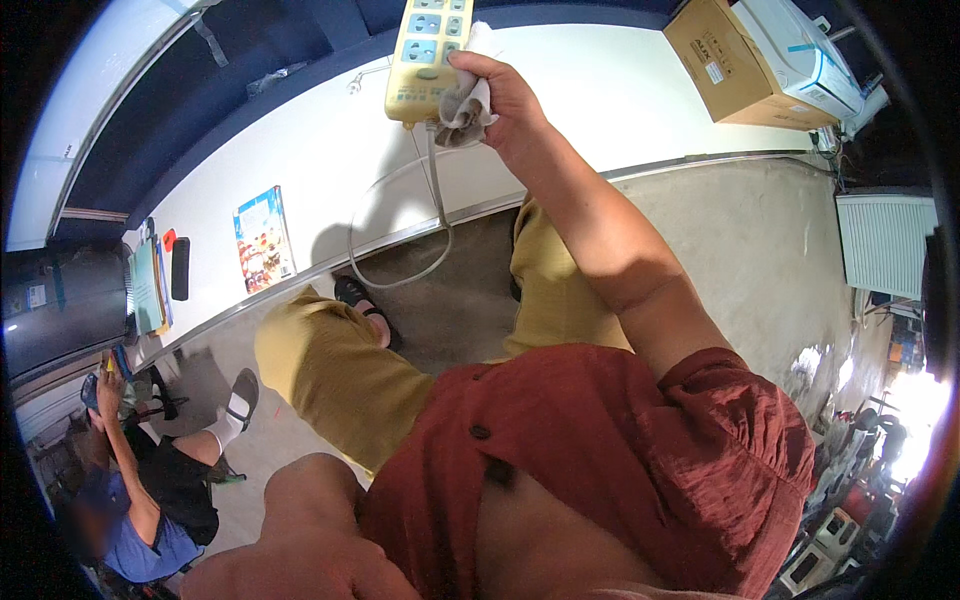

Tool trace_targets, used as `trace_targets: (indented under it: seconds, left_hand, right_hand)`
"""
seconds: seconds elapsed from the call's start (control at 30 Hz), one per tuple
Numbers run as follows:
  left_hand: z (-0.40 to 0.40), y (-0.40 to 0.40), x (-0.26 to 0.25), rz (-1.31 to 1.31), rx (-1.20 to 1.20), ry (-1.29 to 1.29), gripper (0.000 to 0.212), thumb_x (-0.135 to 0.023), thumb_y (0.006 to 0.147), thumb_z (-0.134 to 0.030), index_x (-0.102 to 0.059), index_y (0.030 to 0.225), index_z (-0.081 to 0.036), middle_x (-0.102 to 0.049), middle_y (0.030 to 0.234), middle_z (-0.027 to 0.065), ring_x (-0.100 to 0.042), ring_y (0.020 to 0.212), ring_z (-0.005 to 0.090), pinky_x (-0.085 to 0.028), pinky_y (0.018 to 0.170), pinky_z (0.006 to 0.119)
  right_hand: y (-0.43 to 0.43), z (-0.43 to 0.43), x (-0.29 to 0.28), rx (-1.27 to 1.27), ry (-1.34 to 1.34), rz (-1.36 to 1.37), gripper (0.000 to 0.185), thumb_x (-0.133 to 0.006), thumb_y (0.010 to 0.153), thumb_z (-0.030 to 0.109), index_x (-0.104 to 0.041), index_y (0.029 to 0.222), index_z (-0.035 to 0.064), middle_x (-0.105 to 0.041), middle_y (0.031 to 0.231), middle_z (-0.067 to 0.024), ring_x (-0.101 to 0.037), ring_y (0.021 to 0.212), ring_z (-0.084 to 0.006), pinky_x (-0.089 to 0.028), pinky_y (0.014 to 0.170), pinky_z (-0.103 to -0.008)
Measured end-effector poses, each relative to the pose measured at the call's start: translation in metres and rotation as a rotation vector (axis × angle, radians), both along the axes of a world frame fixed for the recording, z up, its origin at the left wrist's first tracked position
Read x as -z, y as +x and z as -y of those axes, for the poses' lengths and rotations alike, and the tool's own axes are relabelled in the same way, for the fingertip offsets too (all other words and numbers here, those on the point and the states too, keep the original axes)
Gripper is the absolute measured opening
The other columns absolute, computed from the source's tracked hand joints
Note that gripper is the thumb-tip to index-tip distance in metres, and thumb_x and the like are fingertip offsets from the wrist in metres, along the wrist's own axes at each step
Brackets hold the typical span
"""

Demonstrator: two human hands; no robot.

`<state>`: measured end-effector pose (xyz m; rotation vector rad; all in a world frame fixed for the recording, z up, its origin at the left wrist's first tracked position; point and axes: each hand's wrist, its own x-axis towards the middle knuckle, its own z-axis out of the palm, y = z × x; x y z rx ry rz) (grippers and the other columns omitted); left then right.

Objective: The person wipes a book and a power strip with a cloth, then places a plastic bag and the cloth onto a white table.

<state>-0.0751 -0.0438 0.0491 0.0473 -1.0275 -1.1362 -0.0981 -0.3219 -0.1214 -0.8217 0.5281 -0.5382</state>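
My right hand (506, 94) is raised above the white counter, gripping a crumpled whitish cloth (466, 112) with dark stains. Its thumb rests on the lower right edge of a yellowed power strip (411, 88) with blue socket faces. The strip's top end lies beyond the picture's edge. From its lower end a grey cord (441, 187) hangs in a loop over the counter's front edge. My left hand (300, 566) is blurred and very near the camera at the bottom; its fingers are not visible, so whether it holds anything cannot be told.
The white counter (600, 90) bears a colourful book (264, 240), a black oblong object (180, 268), upright folders (150, 285) and a cardboard box (720, 67). A white plug (354, 86) lies behind the strip. Another person (154, 525) sits at lower left.
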Motion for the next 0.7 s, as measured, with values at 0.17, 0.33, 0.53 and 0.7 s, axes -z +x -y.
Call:
trace_targets:
  seconds: [0.17, 0.33, 0.53, 0.7]
  left_hand:
    - [-0.001, 0.011, -0.008, 0.107, -0.014, 0.043, 0.036, -0.024, 0.095, -0.025, -0.038, 0.062, -0.023, -0.043, 0.054, -0.0059, -0.043, 0.044, 0.0064, -0.032, 0.042, 0.023]
    - [0.000, 0.008, -0.004, 0.022, 0.063, 0.014, 0.034, -0.025, 0.094, -0.024, -0.041, 0.064, -0.023, -0.043, 0.054, -0.0059, -0.044, 0.044, 0.0064, -0.033, 0.042, 0.023]
    - [0.000, 0.009, -0.003, -0.002, 0.085, -0.008, 0.032, -0.026, 0.094, -0.023, -0.044, 0.067, -0.023, -0.044, 0.055, -0.0059, -0.044, 0.044, 0.0064, -0.034, 0.042, 0.023]
    - [0.002, 0.009, -0.003, -0.022, 0.092, -0.011, 0.031, -0.027, 0.093, -0.022, -0.047, 0.070, -0.023, -0.045, 0.056, -0.0059, -0.045, 0.044, 0.0064, -0.035, 0.042, 0.023]
  right_hand:
    - [0.001, 0.005, 0.002, 0.009, -0.007, -0.028, 0.049, -0.058, 0.076, 0.031, -0.049, 0.114, 0.0003, -0.061, 0.098, -0.0128, -0.063, 0.087, -0.0245, -0.053, 0.072, -0.0428]
    - [0.007, 0.007, 0.011, -0.016, 0.037, 0.032, 0.048, -0.059, 0.076, 0.030, -0.050, 0.113, -0.0002, -0.061, 0.098, -0.0136, -0.063, 0.086, -0.0249, -0.053, 0.071, -0.0422]
    - [0.001, 0.005, 0.003, -0.004, -0.005, -0.004, 0.049, -0.059, 0.077, 0.030, -0.049, 0.114, 0.0005, -0.061, 0.100, -0.0137, -0.063, 0.086, -0.0254, -0.053, 0.071, -0.0423]
    - [0.003, 0.005, 0.002, -0.026, 0.058, 0.040, 0.045, -0.052, 0.082, 0.024, -0.045, 0.118, -0.0030, -0.059, 0.101, -0.0188, -0.061, 0.087, -0.0316, -0.054, 0.065, -0.0417]
